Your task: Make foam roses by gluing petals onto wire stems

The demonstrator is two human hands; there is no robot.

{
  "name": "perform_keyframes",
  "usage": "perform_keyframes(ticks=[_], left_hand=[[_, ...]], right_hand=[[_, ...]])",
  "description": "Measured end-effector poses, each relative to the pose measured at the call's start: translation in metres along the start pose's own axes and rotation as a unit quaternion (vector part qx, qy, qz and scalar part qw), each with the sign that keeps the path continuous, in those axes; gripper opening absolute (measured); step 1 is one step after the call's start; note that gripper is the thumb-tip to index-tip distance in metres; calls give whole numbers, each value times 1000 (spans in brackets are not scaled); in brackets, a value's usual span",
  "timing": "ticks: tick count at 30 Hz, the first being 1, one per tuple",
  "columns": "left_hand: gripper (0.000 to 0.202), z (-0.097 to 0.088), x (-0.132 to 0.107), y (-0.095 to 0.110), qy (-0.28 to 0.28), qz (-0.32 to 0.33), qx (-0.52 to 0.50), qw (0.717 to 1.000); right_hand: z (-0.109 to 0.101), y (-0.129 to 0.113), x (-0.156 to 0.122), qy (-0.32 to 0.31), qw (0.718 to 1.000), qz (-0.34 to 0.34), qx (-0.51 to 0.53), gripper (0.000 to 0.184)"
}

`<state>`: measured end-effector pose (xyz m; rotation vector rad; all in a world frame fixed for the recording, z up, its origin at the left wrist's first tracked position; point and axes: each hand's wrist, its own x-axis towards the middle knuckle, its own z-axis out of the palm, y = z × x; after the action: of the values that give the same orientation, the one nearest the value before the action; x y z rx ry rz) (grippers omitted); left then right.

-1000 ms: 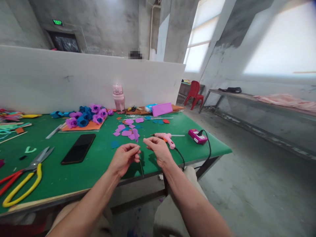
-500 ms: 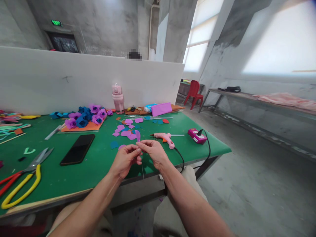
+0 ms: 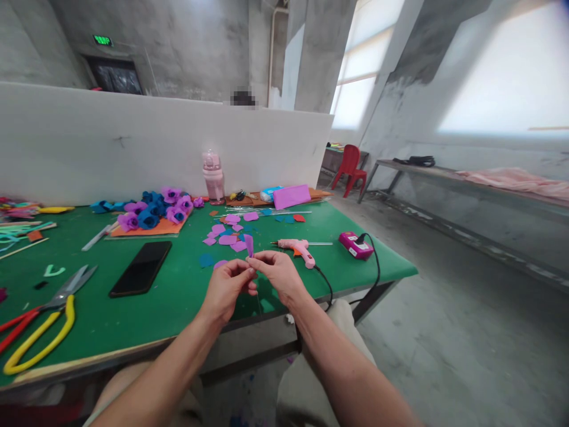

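Close together over the table's front edge, my left hand (image 3: 226,287) and my right hand (image 3: 279,274) meet at the fingertips. A purple crepe-paper petal (image 3: 249,244) stands up from the pinch of my right thumb and forefinger. My left fingers close just below it, round a thin wire stem (image 3: 258,303) whose lower end hangs beneath the hands. The exact join of petal and wire is hidden by my fingers. Loose purple petals (image 3: 227,240) and blue paper pieces (image 3: 206,260) lie beyond the hands. To the right rests a pink hot glue gun (image 3: 302,250) with a clear glue stick in its back.
On the green table (image 3: 186,320) lie a black phone (image 3: 141,268), yellow-and-red-handled scissors (image 3: 57,314) and finished paper flowers (image 3: 153,210). A pink bottle (image 3: 214,178) stands by the white partition (image 3: 169,142). The glue gun's cord runs near a magenta power box (image 3: 355,245).
The purple petal has turned slightly and looks straighter and narrower at its base. Both hands keep nearly the same place and grip.
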<state>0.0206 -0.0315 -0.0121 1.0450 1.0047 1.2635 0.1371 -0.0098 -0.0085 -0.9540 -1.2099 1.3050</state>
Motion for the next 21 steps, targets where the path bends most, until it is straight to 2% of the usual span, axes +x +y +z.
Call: perform_keyframes(ticks=[7, 13, 17, 21], left_hand=[[21, 2, 1, -6, 9, 5, -11, 1000], [22, -2, 1, -3, 12, 4, -6, 1000], [22, -2, 2, -3, 8, 7, -1, 1000], [22, -1, 2, -5, 8, 2, -3, 1000]], right_hand=[[-1, -5, -2, 5, 1000, 5, -5, 21], [-10, -9, -1, -43, 999, 19, 9, 28], [-8, -10, -1, 1, 999, -19, -29, 23], [-5, -9, 0, 20, 999, -26, -29, 19]])
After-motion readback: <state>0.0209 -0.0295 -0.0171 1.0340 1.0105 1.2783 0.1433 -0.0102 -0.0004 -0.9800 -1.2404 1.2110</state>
